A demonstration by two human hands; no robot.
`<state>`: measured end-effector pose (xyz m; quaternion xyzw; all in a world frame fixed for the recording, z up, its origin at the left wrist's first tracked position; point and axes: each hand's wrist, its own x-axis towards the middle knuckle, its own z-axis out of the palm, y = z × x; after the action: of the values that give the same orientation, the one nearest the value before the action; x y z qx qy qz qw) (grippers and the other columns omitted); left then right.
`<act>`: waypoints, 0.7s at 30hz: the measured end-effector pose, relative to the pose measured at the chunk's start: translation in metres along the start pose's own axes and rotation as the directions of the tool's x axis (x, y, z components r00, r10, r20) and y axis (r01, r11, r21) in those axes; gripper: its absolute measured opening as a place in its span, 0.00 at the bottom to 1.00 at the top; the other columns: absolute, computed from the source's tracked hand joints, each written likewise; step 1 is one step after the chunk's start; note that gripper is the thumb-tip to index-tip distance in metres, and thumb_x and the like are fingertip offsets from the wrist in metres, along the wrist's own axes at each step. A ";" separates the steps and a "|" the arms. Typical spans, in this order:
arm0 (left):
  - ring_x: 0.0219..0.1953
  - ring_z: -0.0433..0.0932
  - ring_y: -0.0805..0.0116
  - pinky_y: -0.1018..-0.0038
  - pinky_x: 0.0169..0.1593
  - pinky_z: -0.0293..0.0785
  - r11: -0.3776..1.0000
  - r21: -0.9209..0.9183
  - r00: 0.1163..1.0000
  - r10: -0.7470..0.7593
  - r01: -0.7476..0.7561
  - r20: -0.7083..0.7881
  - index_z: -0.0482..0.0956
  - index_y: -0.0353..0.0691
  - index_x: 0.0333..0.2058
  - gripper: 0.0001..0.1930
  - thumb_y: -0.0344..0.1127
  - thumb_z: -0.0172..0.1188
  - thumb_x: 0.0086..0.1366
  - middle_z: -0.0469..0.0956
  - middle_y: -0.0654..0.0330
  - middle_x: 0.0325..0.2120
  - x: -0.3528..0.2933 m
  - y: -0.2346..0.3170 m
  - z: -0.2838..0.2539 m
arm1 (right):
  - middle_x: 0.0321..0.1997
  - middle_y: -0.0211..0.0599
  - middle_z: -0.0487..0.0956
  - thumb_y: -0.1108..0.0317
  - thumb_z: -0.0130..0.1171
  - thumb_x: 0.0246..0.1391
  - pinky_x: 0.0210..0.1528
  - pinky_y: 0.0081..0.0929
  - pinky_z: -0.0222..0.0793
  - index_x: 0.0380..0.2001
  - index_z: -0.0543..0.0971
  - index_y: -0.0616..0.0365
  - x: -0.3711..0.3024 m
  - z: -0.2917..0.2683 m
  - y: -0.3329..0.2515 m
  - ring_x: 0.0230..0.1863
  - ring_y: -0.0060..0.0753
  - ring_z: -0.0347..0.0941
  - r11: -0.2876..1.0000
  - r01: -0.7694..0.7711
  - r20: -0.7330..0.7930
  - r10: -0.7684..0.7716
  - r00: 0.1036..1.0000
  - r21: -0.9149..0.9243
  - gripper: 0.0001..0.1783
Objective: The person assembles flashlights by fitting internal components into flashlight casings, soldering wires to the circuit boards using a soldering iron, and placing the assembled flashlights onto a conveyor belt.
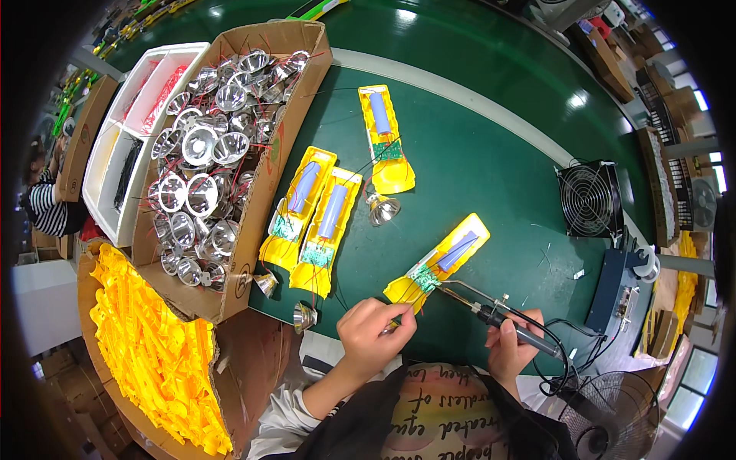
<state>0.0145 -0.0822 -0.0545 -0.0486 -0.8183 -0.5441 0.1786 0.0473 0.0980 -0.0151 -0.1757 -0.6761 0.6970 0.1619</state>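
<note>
My right hand (512, 345) is closed around the grey handle of a soldering iron (529, 338), which has a thin metal feed tube beside its tip. The tip reaches the green circuit board (422, 279) in a yellow plastic housing (464, 237) that also holds a blue cylindrical battery (458, 251). My left hand (376, 333) is closed just below that housing; a small shiny bit shows between its fingers, mostly hidden. Farther left lie three similar housings (395, 177) with batteries and boards, and silver reflector cups (382, 208) on wires beside them.
A cardboard box (274, 157) full of reflector cups stands at the left. Beside it are a white foam tray (101, 172) of wires and a box of yellow parts (157, 345). To the right stand a black fan (589, 199) and a dark control unit (609, 290) with cables.
</note>
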 end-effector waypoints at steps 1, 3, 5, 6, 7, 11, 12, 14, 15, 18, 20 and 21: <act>0.10 0.58 0.77 0.81 0.14 0.52 1.000 0.000 1.000 -0.003 0.003 0.000 0.76 0.38 0.18 0.07 0.22 0.62 0.37 0.62 0.65 0.08 0.000 0.000 0.000 | 0.17 0.38 0.70 0.72 0.54 0.44 0.14 0.12 0.60 0.26 0.63 0.62 0.000 0.000 0.000 0.11 0.18 0.63 1.000 0.000 0.000 0.000 1.000 0.000 0.10; 0.10 0.58 0.77 0.81 0.14 0.52 1.000 0.001 1.000 0.002 -0.002 -0.001 0.76 0.38 0.18 0.06 0.22 0.62 0.37 0.62 0.65 0.08 0.001 0.000 0.000 | 0.17 0.37 0.70 0.72 0.54 0.44 0.14 0.12 0.61 0.26 0.63 0.62 0.001 -0.001 0.000 0.12 0.18 0.63 1.000 0.013 0.009 -0.013 1.000 -0.011 0.10; 0.10 0.58 0.77 0.81 0.14 0.52 1.000 0.002 1.000 0.007 -0.007 -0.003 0.76 0.38 0.18 0.06 0.22 0.62 0.37 0.62 0.65 0.08 0.001 0.001 0.000 | 0.17 0.37 0.70 0.72 0.54 0.44 0.14 0.12 0.61 0.26 0.63 0.62 0.001 -0.001 -0.001 0.12 0.18 0.63 1.000 0.009 0.014 -0.009 1.000 -0.009 0.10; 0.10 0.58 0.77 0.81 0.14 0.52 1.000 0.003 1.000 0.010 -0.010 -0.003 0.76 0.38 0.18 0.07 0.22 0.62 0.37 0.62 0.65 0.08 0.001 0.000 0.001 | 0.17 0.37 0.70 0.72 0.54 0.44 0.14 0.12 0.61 0.26 0.63 0.62 0.001 0.000 -0.001 0.12 0.18 0.63 1.000 0.004 0.019 -0.004 1.000 -0.005 0.10; 0.10 0.58 0.77 0.82 0.14 0.52 1.000 0.004 1.000 0.013 -0.013 -0.004 0.76 0.38 0.18 0.07 0.22 0.62 0.37 0.62 0.65 0.08 0.001 0.000 0.001 | 0.17 0.37 0.70 0.72 0.54 0.44 0.14 0.12 0.61 0.26 0.63 0.62 0.001 0.001 -0.001 0.12 0.18 0.63 1.000 0.003 0.018 -0.003 1.000 -0.005 0.10; 0.10 0.58 0.77 0.81 0.14 0.52 1.000 0.009 1.000 0.012 -0.012 0.000 0.76 0.38 0.18 0.07 0.22 0.62 0.37 0.62 0.65 0.08 0.000 0.000 0.000 | 0.18 0.38 0.70 0.72 0.54 0.44 0.14 0.12 0.60 0.26 0.63 0.62 0.001 0.000 0.000 0.12 0.18 0.63 1.000 0.009 0.017 -0.008 1.000 -0.005 0.10; 0.10 0.58 0.77 0.81 0.14 0.52 1.000 0.008 1.000 0.016 -0.016 -0.004 0.76 0.38 0.18 0.07 0.22 0.62 0.37 0.62 0.65 0.08 0.000 0.000 0.000 | 0.18 0.38 0.70 0.72 0.54 0.44 0.14 0.12 0.60 0.26 0.63 0.62 0.001 -0.001 0.000 0.11 0.18 0.63 1.000 0.012 0.023 -0.011 1.000 -0.011 0.10; 0.10 0.58 0.77 0.81 0.14 0.52 1.000 0.006 1.000 0.019 -0.019 -0.009 0.76 0.38 0.19 0.07 0.22 0.62 0.37 0.62 0.65 0.09 0.001 0.000 0.000 | 0.18 0.38 0.70 0.72 0.54 0.44 0.13 0.12 0.60 0.26 0.63 0.62 0.000 -0.002 -0.002 0.11 0.18 0.63 1.000 0.028 0.013 -0.027 1.000 -0.005 0.10; 0.10 0.58 0.77 0.82 0.14 0.52 1.000 0.006 1.000 0.019 -0.019 -0.002 0.76 0.38 0.19 0.07 0.22 0.62 0.37 0.62 0.65 0.09 0.001 0.000 0.000 | 0.18 0.38 0.70 0.71 0.54 0.44 0.13 0.12 0.60 0.26 0.63 0.62 0.000 -0.004 -0.003 0.11 0.18 0.63 0.999 0.043 -0.003 -0.043 0.999 0.003 0.11; 0.10 0.58 0.77 0.82 0.14 0.52 1.000 0.009 1.000 0.016 -0.016 0.013 0.76 0.38 0.19 0.07 0.22 0.62 0.37 0.63 0.65 0.09 0.000 0.000 0.000 | 0.19 0.38 0.69 0.71 0.54 0.44 0.12 0.12 0.59 0.26 0.63 0.61 0.000 -0.008 -0.002 0.11 0.18 0.62 0.999 0.052 -0.024 -0.052 0.998 0.010 0.11; 0.10 0.58 0.78 0.82 0.14 0.52 1.000 0.013 1.000 0.014 -0.014 0.019 0.76 0.38 0.19 0.07 0.22 0.62 0.37 0.63 0.66 0.09 -0.001 0.000 -0.001 | 0.18 0.38 0.69 0.70 0.54 0.44 0.12 0.12 0.59 0.26 0.63 0.61 0.000 -0.011 0.000 0.10 0.18 0.62 0.998 0.061 -0.024 -0.061 0.998 0.017 0.11; 0.10 0.59 0.78 0.82 0.14 0.52 1.000 0.014 1.000 0.006 -0.007 0.018 0.76 0.38 0.20 0.07 0.22 0.62 0.38 0.63 0.66 0.09 -0.001 0.000 -0.001 | 0.18 0.38 0.69 0.70 0.54 0.44 0.12 0.12 0.58 0.27 0.62 0.61 0.001 -0.012 0.001 0.10 0.18 0.61 0.997 0.071 -0.024 -0.070 0.997 0.021 0.11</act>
<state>0.0161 -0.0832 -0.0545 -0.0549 -0.8236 -0.5373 0.1733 0.0525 0.1089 -0.0163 -0.1579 -0.6722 0.6963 0.1961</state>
